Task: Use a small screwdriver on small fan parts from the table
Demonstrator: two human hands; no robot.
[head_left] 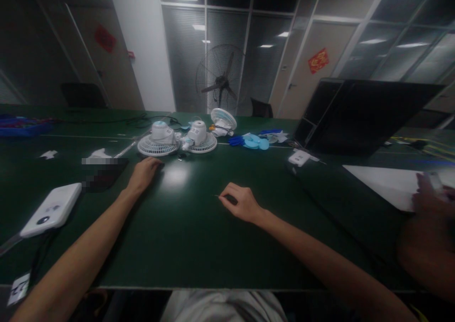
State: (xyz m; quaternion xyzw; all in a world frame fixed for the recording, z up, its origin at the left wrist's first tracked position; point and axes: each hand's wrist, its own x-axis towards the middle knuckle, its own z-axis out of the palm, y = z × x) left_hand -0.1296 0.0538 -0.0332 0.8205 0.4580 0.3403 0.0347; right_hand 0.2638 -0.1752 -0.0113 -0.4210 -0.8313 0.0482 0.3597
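Observation:
My right hand [241, 201] is just above the middle of the green table [199, 246], thumb and forefinger pinched on a small thin piece [216, 196]; its kind is too small to make out. My left hand [145, 173] rests on the table with curled fingers, close in front of a small white fan [158, 139] lying face down. Something dark shows at its fingertips, too blurred to name. A second white fan [199, 137] lies beside the first, and a third fan [223, 121] stands tilted behind. A tiny dark part [181, 156] lies before the fans.
Blue fan blades [255, 141] lie right of the fans. A large monitor [366, 116] stands at the right; a white device [299, 157] trails a cable. Another white device [51, 210] lies at the left. A co-worker's hand [432, 192] is over a white board [384, 183].

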